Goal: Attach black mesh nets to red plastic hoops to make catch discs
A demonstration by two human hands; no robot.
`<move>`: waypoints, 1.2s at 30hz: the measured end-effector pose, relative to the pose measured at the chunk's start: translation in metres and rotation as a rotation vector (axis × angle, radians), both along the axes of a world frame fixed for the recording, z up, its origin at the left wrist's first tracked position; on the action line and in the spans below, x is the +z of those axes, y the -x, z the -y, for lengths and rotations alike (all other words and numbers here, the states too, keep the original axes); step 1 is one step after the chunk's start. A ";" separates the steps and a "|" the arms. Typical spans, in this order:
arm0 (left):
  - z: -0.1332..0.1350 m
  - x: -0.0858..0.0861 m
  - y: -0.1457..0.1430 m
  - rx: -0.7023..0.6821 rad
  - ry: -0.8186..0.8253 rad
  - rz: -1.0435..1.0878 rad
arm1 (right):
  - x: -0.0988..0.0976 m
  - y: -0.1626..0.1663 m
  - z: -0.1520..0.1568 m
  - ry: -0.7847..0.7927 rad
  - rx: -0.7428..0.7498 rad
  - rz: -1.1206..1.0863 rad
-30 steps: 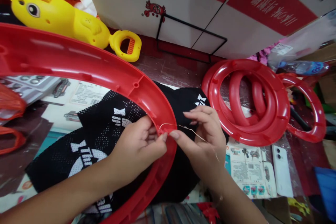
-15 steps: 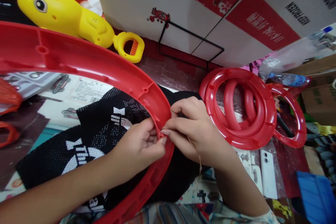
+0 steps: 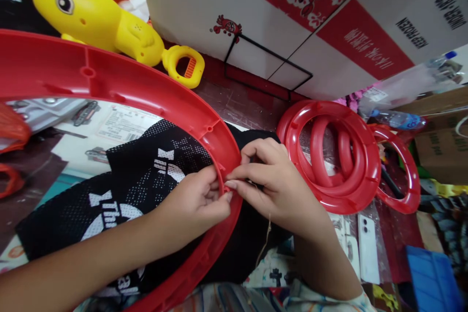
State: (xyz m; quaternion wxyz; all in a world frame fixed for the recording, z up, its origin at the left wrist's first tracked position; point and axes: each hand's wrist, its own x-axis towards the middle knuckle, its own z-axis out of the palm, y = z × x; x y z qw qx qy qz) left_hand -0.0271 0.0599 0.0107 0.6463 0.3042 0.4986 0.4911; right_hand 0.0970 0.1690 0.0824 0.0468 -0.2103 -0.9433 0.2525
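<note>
A large red plastic ring (image 3: 120, 88) arcs across the left and centre, over a black mesh fabric with white lettering (image 3: 146, 175). My left hand (image 3: 195, 202) is closed, pinching the ring's inner rim from inside. My right hand (image 3: 276, 185) is closed too, fingertips pressed at the same spot on the rim, pinching a thin pale thread (image 3: 265, 239) that hangs down below the hand.
A stack of red rings (image 3: 331, 156) lies to the right, another ring (image 3: 400, 168) behind it. A yellow toy (image 3: 109, 29) and a white-and-red carton (image 3: 292, 19) are at the back. A white phone (image 3: 367, 248), printed sheets and a blue object (image 3: 433, 280) lie at the right.
My right hand has drawn in from an open reach with the thread stretched out, closing against the ring beside my left hand. The thread now hangs below it. The view shifted slightly.
</note>
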 end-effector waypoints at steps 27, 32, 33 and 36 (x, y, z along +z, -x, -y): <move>-0.001 -0.002 0.001 -0.116 -0.080 -0.017 | -0.036 0.016 -0.023 0.398 -0.093 -0.445; -0.006 0.006 -0.002 0.062 -0.077 0.112 | -0.038 0.017 -0.019 0.450 -0.163 -0.477; -0.007 0.007 -0.003 0.137 -0.081 0.109 | -0.038 0.018 -0.019 0.442 -0.165 -0.475; -0.011 0.006 -0.006 0.284 -0.092 0.031 | -0.037 0.021 -0.017 0.412 -0.197 -0.484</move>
